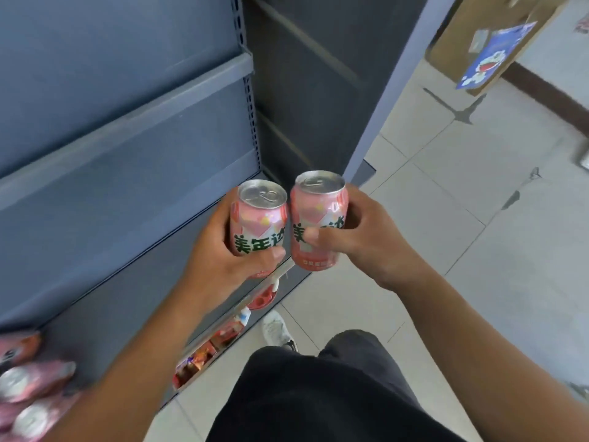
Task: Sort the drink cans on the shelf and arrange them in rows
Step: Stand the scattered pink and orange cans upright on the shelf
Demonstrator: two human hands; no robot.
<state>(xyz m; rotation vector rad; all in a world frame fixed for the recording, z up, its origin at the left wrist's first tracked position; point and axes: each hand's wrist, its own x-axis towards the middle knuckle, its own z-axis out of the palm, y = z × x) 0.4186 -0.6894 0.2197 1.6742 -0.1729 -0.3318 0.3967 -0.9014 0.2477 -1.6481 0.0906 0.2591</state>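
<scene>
Blue-grey metal shelving (pixel 127 129) rises left of the fingers (pixel 358 215). Pale tiled floor (pixel 478 250) spreads to their right, with a cardboard box (pixel 452 36) far beyond.

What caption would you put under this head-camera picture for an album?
Left hand grips one pink can, right hand another pink can, upright side by side before the grey shelf.

You hold two pink cans with green lettering, both upright and sealed, just beside each other in front of the grey shelf (pixel 127 199). The left can (pixel 258 215) is in your left grip (pixel 223 253), the right can (pixel 318 215) in your right grip (pixel 366 237). Further cans (pixel 32 384), blurred, sit on the shelf at lower left.
</scene>
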